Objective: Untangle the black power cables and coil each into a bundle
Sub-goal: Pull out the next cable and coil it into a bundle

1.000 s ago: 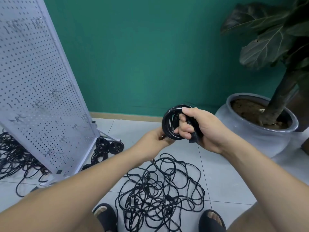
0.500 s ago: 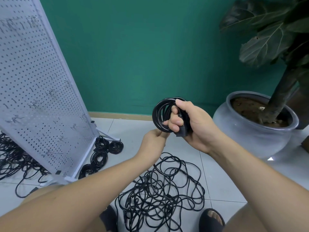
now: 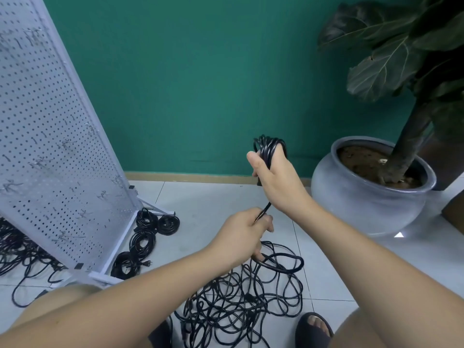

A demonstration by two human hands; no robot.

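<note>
My right hand (image 3: 277, 182) is raised in front of the green wall and grips a coiled black cable bundle (image 3: 270, 146), seen edge-on above the fingers. A short run of that cable drops from the fist to my left hand (image 3: 242, 234), which pinches it just below. Under both hands a tangled heap of black cables (image 3: 241, 300) lies on the tiled floor between my two sandalled feet. Several finished coils (image 3: 143, 243) lie beside the pegboard's foot.
A white pegboard stand (image 3: 50, 146) leans at the left, with more loose black cables (image 3: 17, 249) behind it. A grey plant pot (image 3: 364, 197) with a large-leaved plant stands at the right. A dark box corner (image 3: 455, 209) sits at the far right.
My right hand has turned the coil from facing me to edge-on and lifted it. My left hand has dropped away from the coil and now holds the cable tail lower down.
</note>
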